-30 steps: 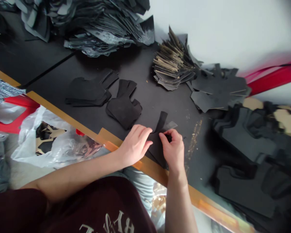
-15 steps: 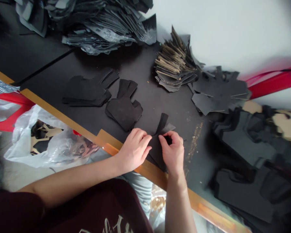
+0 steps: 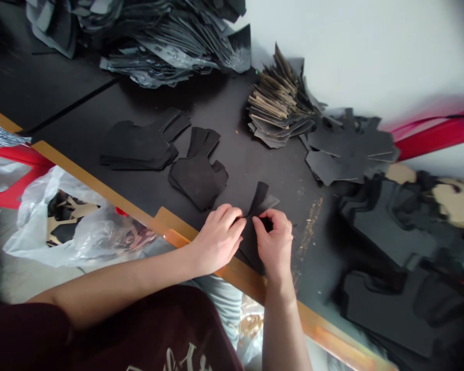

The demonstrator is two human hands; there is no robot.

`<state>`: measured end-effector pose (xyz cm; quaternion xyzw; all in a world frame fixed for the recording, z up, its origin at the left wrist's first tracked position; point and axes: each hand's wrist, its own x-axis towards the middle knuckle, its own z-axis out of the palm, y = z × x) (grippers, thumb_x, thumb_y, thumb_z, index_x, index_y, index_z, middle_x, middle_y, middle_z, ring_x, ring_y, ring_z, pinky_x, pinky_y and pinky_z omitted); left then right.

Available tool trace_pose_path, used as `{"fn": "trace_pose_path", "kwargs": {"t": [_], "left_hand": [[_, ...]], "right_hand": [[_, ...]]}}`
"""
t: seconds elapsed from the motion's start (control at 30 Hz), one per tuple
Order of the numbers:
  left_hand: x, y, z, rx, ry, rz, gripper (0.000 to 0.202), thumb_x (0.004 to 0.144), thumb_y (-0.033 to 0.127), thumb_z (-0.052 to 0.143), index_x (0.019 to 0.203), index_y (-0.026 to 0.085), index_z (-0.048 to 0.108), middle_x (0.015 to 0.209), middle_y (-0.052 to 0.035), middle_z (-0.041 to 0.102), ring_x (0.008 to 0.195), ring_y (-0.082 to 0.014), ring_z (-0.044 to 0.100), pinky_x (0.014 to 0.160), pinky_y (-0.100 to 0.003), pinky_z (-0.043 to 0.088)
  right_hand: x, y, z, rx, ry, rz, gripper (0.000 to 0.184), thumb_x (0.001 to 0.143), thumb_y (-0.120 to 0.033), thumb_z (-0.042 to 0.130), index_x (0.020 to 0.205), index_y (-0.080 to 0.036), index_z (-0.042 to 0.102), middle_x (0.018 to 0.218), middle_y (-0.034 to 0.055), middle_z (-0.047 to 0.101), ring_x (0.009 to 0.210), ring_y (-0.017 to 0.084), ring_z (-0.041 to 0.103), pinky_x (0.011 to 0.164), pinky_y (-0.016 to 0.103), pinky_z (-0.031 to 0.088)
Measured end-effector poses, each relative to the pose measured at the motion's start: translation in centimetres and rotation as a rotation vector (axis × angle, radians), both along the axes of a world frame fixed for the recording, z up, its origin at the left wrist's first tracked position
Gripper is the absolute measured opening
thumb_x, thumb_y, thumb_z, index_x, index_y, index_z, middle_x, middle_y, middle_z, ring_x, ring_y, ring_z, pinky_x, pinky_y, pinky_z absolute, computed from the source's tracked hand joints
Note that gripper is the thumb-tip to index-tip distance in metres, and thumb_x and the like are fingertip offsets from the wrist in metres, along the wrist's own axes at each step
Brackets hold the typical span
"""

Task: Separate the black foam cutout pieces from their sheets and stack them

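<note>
A black cut piece of sheet material (image 3: 258, 198) lies between my hands near the table's front edge, its narrow strip pointing away from me. My left hand (image 3: 221, 239) pinches its left edge with thumb and fingertips. On the other side my right hand (image 3: 274, 239) grips the piece between thumb and curled fingers. A small greyish translucent corner (image 3: 269, 202) shows beside the strip, just above the right hand. Left of my hands lies a small stack of black cut pieces (image 3: 199, 178), and beyond it another stack of similar pieces (image 3: 139, 144).
Large piles of dark cut sheets (image 3: 170, 46) stand at the back left. A brown-edged stack (image 3: 276, 105) and flat black pieces (image 3: 351, 144) lie along the wall. More black shapes (image 3: 394, 221) cover the right side. Below the table edge hangs a plastic bag (image 3: 31, 237) of scraps.
My left fingers have shifted slightly right and closed more tightly on the piece's edge. The right hand and the stacks look almost the same.
</note>
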<state>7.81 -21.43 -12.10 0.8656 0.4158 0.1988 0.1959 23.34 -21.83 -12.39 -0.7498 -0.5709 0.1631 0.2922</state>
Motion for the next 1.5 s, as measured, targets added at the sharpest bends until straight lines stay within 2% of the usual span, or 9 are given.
{"fn": "trace_pose_path", "kwargs": {"t": [0.1,0.23,0.37,0.57,0.73,1.13,1.43,1.5], "left_hand": [[0.1,0.3,-0.1,0.020,0.018,-0.084,0.032,0.090,0.015,0.041,0.119,0.011,0.053,0.123,-0.0132,0.052,0.114,-0.0284,0.042,0.092,-0.043,0.042],[0.2,0.6,-0.2,0.029,0.026,-0.121,0.033,0.090,0.015,0.040,0.120,0.010,0.053,0.126,-0.0131,0.053,0.115,-0.0274,0.043,0.093,-0.042,0.041],[0.1,0.6,-0.3,0.045,0.022,-0.130,0.033,0.091,0.016,0.039,0.121,0.010,0.053,0.129,-0.0130,0.053,0.115,-0.0271,0.043,0.091,-0.042,0.041],[0.1,0.6,-0.3,0.053,0.042,-0.148,0.035,0.090,0.015,0.041,0.122,0.011,0.053,0.136,-0.0098,0.050,0.117,-0.0266,0.042,0.092,-0.041,0.039],[0.2,0.5,-0.5,0.062,0.056,-0.143,0.035,0.089,0.014,0.043,0.122,0.011,0.054,0.138,-0.0079,0.049,0.118,-0.0276,0.040,0.093,-0.041,0.038],[0.1,0.5,-0.7,0.056,0.042,-0.147,0.035,0.091,0.015,0.041,0.123,0.013,0.053,0.138,-0.0086,0.049,0.120,-0.0275,0.040,0.093,-0.042,0.038],[0.1,0.6,-0.7,0.056,0.034,-0.148,0.034,0.091,0.015,0.040,0.122,0.012,0.054,0.139,-0.0068,0.049,0.119,-0.0275,0.040,0.094,-0.042,0.038],[0.0,0.6,-0.5,0.052,0.033,-0.149,0.035,0.091,0.015,0.040,0.123,0.012,0.054,0.138,-0.0070,0.049,0.119,-0.0275,0.040,0.094,-0.042,0.038]], "right_hand": [[0.0,-0.2,-0.1,0.041,-0.036,0.028,0.016,0.080,-0.032,0.054,0.088,-0.020,0.060,0.096,0.0071,0.060,0.092,0.022,0.052,0.083,0.038,0.040],[0.6,-0.1,0.0,0.038,-0.067,0.074,0.029,0.082,-0.035,0.053,0.103,-0.020,0.064,0.101,0.0109,0.058,0.095,0.024,0.052,0.085,0.041,0.041],[1.3,1.3,0.2,-0.003,0.084,0.068,0.029,0.077,-0.039,0.060,0.097,-0.020,0.066,0.098,0.0084,0.060,0.090,0.021,0.054,0.085,0.040,0.043],[2.2,5.0,-0.1,0.035,0.299,0.006,0.028,0.073,-0.038,0.062,0.091,-0.017,0.063,0.091,0.0057,0.064,0.082,0.017,0.056,0.080,0.034,0.045],[2.7,6.1,-0.5,0.067,0.207,0.017,0.021,0.073,-0.035,0.060,0.084,-0.018,0.063,0.089,0.0048,0.063,0.082,0.017,0.055,0.082,0.035,0.043],[2.0,6.1,-0.9,0.085,0.079,0.001,0.015,0.074,-0.033,0.055,0.080,-0.020,0.060,0.092,0.0063,0.060,0.083,0.019,0.052,0.083,0.037,0.042],[2.0,6.2,-1.1,0.082,0.026,0.005,0.014,0.074,-0.032,0.055,0.078,-0.019,0.058,0.091,0.0072,0.058,0.087,0.020,0.051,0.085,0.039,0.041],[2.3,6.4,-1.1,0.084,0.022,0.013,0.017,0.074,-0.033,0.056,0.083,-0.019,0.059,0.092,0.0072,0.057,0.085,0.019,0.051,0.083,0.038,0.042]]}}
